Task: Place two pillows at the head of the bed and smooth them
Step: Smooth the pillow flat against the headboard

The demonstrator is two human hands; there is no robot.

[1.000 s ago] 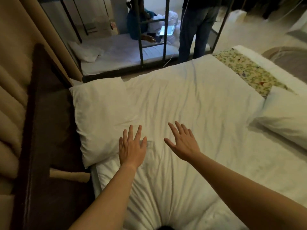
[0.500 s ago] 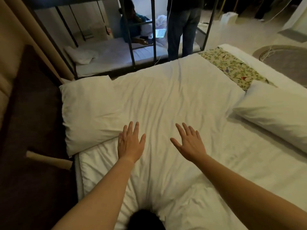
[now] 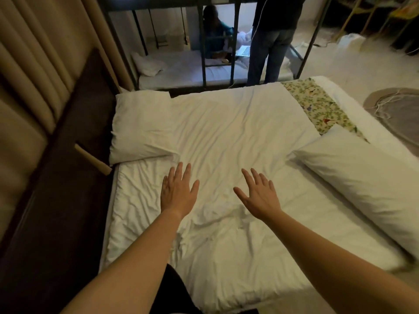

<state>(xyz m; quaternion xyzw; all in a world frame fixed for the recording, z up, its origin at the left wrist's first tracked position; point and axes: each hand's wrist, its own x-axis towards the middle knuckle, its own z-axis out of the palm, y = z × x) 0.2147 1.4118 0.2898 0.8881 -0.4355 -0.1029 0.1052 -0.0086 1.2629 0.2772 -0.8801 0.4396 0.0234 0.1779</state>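
One white pillow [image 3: 141, 125] lies flat at the head of the bed, against the dark headboard [image 3: 74, 137] on the left. A second white pillow [image 3: 362, 184] lies across the right side of the bed, further down. Between them spreads a creased white duvet [image 3: 233, 132]. My left hand [image 3: 178, 191] is open, fingers spread, palm down over the duvet just below the first pillow's corner, not touching the pillow. My right hand [image 3: 259, 196] is open too, palm down over the duvet's middle, well left of the second pillow.
A floral runner [image 3: 317, 105] crosses the far right part of the bed. Beyond the bed stands a metal bunk frame [image 3: 204, 64] with a seated person [image 3: 215, 35] and a standing person [image 3: 272, 41]. Beige padded wall panels [image 3: 29, 64] rise at left. A round rug [image 3: 396, 109] lies at right.
The view has pulled back and tilted up. Both hands stay open and have slid back along the duvet, so my left hand is now clear of the first pillow's edge.
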